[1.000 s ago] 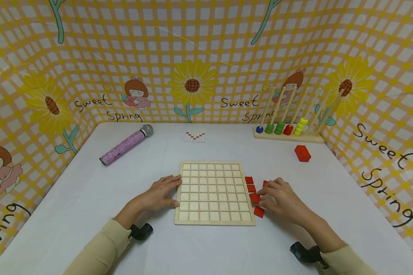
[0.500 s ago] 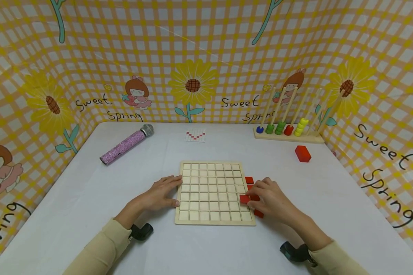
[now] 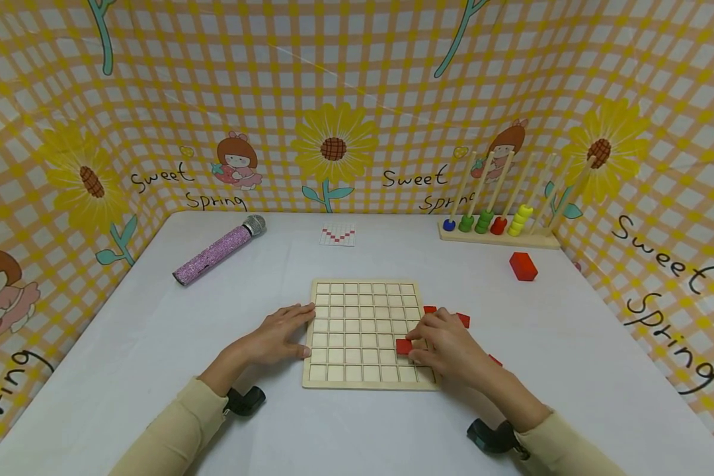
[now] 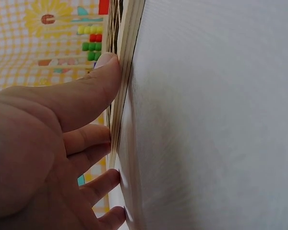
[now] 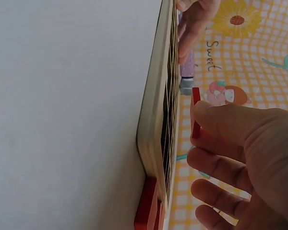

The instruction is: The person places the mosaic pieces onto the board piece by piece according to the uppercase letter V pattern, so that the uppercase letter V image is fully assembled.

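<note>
White tabletop [image 3: 357, 430]: right hand [image 3: 449, 345] pinches red tile [image 3: 402, 347] above gridded board [image 3: 352, 325], exact clearance hard to judge from here; left hand [image 3: 278, 336], fingers relaxed, touches board's left edge.

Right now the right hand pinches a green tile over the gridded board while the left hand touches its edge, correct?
Not green: the head view shows the right hand pinching a red tile over the board; the left hand touches its edge.
</note>
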`<move>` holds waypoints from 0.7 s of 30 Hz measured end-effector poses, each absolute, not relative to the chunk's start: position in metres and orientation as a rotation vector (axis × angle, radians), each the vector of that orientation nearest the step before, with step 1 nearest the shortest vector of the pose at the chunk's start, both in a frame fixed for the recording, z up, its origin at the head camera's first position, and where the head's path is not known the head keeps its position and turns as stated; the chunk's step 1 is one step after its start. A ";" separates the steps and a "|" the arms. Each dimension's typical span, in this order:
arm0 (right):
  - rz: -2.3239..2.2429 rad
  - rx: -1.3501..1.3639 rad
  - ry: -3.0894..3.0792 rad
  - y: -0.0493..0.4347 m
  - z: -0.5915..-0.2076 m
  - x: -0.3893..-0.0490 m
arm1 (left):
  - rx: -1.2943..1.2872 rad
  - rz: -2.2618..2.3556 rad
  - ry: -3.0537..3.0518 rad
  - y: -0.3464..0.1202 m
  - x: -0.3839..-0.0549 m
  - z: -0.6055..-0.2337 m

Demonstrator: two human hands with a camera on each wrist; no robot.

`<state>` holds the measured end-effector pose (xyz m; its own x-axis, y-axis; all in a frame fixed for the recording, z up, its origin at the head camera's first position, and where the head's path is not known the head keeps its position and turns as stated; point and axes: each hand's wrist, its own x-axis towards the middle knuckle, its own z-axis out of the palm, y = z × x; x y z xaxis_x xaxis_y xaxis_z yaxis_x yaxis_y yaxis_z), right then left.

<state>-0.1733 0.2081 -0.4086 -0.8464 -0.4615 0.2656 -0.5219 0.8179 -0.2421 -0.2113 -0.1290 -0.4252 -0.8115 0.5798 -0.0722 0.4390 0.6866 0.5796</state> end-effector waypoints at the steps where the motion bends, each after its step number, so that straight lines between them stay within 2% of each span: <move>1: 0.453 0.772 -2.804 0.207 -0.409 -0.174 | 0.814 0.812 2.650 -0.129 -0.211 -0.425; 21: 0.442 0.865 -2.775 0.181 -0.414 -0.174 | 0.824 0.802 2.660 -0.130 -0.212 -0.427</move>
<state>-0.1740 0.1807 -0.4139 -0.8084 -0.5194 0.2770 -0.5798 0.7839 -0.2221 -0.2121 -0.1297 -0.4267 -0.8112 0.5810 -0.0663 0.4475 0.6897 0.5692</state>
